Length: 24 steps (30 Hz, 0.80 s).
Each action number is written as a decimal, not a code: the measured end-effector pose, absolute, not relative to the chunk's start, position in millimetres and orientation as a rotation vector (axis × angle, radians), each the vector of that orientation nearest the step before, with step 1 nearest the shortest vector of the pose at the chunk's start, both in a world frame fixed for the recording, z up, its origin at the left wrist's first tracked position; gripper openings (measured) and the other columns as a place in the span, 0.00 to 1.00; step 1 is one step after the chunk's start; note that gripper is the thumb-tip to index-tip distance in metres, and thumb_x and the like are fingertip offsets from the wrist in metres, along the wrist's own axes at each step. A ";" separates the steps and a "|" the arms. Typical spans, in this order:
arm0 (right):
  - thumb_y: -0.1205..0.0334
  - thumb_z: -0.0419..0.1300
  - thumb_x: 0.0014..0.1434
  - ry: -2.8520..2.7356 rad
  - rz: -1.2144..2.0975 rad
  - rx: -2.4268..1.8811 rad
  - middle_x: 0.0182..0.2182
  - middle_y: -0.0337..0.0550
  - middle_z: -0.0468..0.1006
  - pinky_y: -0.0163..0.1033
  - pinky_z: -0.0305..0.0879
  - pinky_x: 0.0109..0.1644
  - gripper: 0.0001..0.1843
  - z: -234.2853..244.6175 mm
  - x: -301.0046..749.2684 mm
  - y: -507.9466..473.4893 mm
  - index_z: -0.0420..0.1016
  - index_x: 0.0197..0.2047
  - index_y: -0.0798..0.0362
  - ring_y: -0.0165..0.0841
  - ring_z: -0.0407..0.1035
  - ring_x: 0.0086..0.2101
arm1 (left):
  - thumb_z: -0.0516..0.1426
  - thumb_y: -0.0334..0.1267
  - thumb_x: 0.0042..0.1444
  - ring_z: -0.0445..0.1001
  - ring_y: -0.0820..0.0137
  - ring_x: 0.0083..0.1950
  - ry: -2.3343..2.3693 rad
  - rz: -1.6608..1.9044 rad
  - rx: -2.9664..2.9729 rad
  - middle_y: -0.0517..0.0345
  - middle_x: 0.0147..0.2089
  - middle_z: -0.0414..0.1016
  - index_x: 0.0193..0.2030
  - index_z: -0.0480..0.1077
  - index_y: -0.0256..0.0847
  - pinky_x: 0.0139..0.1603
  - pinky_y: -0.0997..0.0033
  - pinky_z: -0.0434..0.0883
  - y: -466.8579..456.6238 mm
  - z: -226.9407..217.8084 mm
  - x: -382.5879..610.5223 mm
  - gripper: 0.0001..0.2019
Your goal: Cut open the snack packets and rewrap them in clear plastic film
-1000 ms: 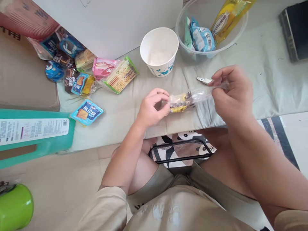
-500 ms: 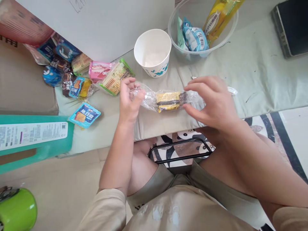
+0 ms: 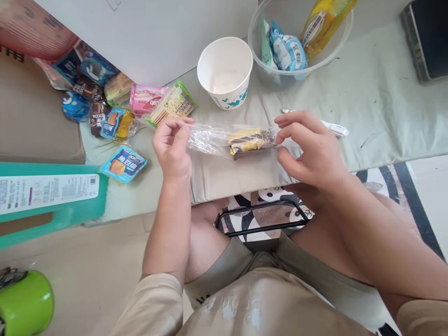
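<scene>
In front of the cup [image 3: 232, 99], the left hand [image 3: 173, 147] pinches clear wrapping [image 3: 210, 141] around a packet [image 3: 247, 142], seemingly to straighten it; the half-open, apparently empty right hand [image 3: 310, 151] likely needs a pinch next.

Lt-grn cloth-cvd surface [image 3: 381, 121], wht cup [image 3: 230, 99], clr bowl [image 3: 327, 49], blue snack pk [image 3: 124, 164], wht tool [image 3: 336, 129]

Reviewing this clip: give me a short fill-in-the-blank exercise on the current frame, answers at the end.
1. The ____ hand pinches one end of the clear wrap.
2. The small packet inside that wrap is brown and ____.
3. The white cup stands to the ____ of the clear bowl.
4. The barcoded packet in the bowl is mainly ____.

Missing words: left; yellow; left; blue.
</scene>
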State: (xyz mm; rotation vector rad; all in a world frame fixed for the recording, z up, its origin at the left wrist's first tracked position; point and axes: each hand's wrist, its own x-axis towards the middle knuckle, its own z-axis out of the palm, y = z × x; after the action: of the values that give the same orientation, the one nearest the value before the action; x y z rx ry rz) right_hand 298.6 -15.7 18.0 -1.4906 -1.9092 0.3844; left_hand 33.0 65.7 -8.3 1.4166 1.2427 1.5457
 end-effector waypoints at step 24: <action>0.56 0.57 0.68 -1.592 0.516 -1.762 0.21 0.37 0.75 0.44 0.66 0.33 0.10 4.4 284.3 -9.6 0.79 0.45 0.47 0.36 0.71 0.23 | 0.76 0.46 0.40 0.56 0.77 0.25 1.540 1.178 1.601 0.68 0.26 0.60 0.30 0.63 0.45 0.27 0.73 0.61 69.5 4.1 4.6 0.25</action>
State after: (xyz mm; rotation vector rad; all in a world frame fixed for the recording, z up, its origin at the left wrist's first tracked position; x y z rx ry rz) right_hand 284.3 -9.6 4.4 -1.7624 -1.5916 0.5157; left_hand 4.6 69.5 4.1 1.6007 1.5399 1.1783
